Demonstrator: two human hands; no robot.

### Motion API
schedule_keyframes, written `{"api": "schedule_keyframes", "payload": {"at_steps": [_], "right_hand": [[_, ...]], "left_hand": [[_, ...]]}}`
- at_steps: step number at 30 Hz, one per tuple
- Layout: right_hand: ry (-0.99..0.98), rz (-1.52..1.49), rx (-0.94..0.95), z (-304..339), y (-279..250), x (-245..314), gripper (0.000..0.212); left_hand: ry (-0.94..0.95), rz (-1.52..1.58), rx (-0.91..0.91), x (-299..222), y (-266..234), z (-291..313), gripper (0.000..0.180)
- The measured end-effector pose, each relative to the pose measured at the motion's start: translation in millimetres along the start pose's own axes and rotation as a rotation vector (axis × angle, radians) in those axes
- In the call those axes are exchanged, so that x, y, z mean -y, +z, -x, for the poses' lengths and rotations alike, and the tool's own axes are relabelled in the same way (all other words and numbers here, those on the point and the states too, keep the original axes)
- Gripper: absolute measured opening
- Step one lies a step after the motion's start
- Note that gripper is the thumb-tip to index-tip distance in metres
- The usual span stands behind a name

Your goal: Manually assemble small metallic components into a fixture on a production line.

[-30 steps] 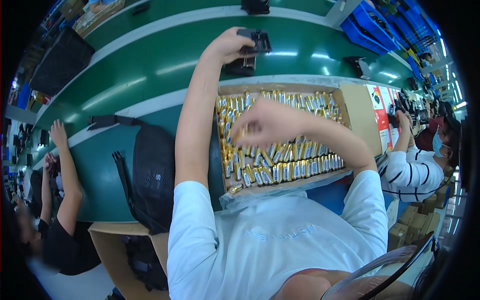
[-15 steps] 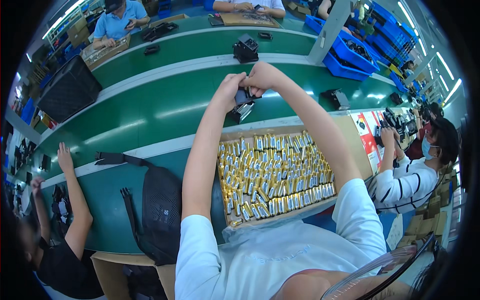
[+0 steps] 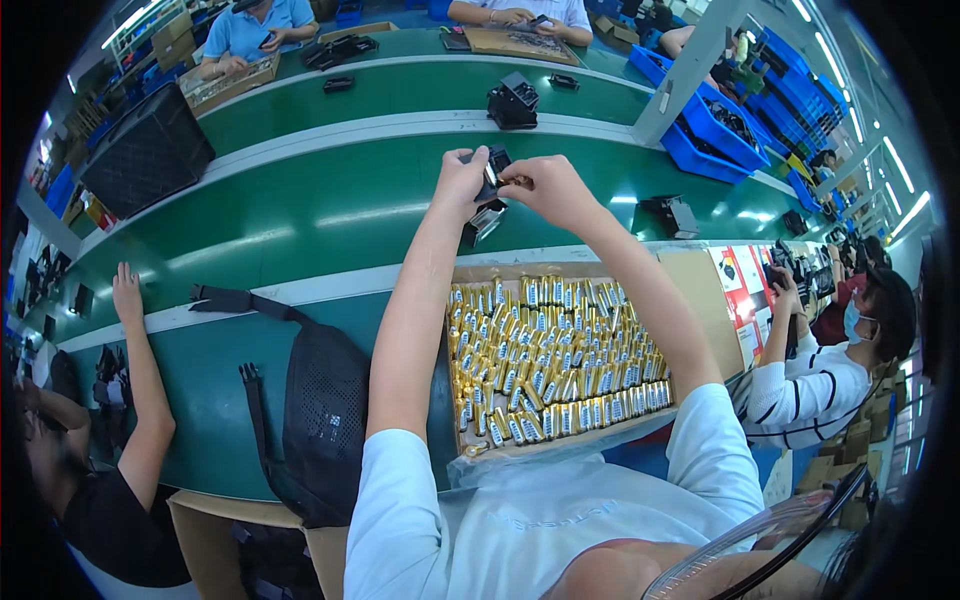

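Observation:
Both my arms reach over the green belt. My left hand (image 3: 461, 182) is closed around a small black plastic case (image 3: 493, 166), thumb along its near side, with a shiny strip showing in it. Just right of the case is my right hand (image 3: 548, 186), fingertips pinched; whatever is between them is too small to make out. Under my hands another black case with a silvery face (image 3: 484, 222) rests on the belt. Between my forearms many gold-and-silver batteries (image 3: 560, 350) stand or lean in a shallow cardboard tray (image 3: 560, 440).
A black mesh bag with straps (image 3: 325, 420) lies left of my left arm. More black cases (image 3: 513, 100) stand farther off and to the right (image 3: 672, 215). Blue bins (image 3: 715, 140) and a post (image 3: 690, 75) rise behind. Co-workers sit left, right and opposite.
My right hand has drawn away from the left, to the right, leaving the black case more exposed in my left hand. The whole view has shifted slightly.

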State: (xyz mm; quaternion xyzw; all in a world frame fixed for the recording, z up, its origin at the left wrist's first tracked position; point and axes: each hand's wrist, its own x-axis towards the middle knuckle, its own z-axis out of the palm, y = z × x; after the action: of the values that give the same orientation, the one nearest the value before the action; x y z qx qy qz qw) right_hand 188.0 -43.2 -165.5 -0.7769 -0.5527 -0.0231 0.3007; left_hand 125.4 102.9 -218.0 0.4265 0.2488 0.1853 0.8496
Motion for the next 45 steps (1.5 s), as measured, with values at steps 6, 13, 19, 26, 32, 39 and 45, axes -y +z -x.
{"api": "schedule_keyframes", "payload": {"at_steps": [6, 13, 19, 26, 32, 39, 45], "right_hand": [[-0.071, 0.135, 0.015, -4.4, 0.1, 0.5, 0.023], [0.210, -0.094, 0.046, -29.7, -10.5, -12.8, 0.027], [0.372, -0.145, 0.010, -39.1, -0.6, -34.0, 0.038], [0.781, -0.381, 0.249, -48.1, 10.6, -40.8, 0.057], [0.696, -0.346, 0.075, -32.0, 27.1, -50.3, 0.041], [0.256, 0.180, 0.048, 20.1, 30.3, 13.0, 0.028], [-0.753, -0.160, 0.586, 128.8, 27.2, 103.6, 0.006]], "left_hand": [[-0.004, -0.044, 0.011, -2.5, -2.7, -2.1, 0.050], [0.061, -0.110, 0.075, -0.4, -3.2, -2.4, 0.063], [0.109, -0.242, 0.199, 4.0, -3.3, 0.6, 0.077], [0.283, -0.371, 0.118, 15.2, -19.4, -19.5, 0.074], [0.247, -0.572, 0.019, 19.5, 6.0, -41.9, 0.056], [0.393, -0.674, -0.020, -15.6, -15.7, -13.8, 0.042], [0.617, -1.358, -0.355, -23.0, -41.2, -3.9, 0.038]]}}
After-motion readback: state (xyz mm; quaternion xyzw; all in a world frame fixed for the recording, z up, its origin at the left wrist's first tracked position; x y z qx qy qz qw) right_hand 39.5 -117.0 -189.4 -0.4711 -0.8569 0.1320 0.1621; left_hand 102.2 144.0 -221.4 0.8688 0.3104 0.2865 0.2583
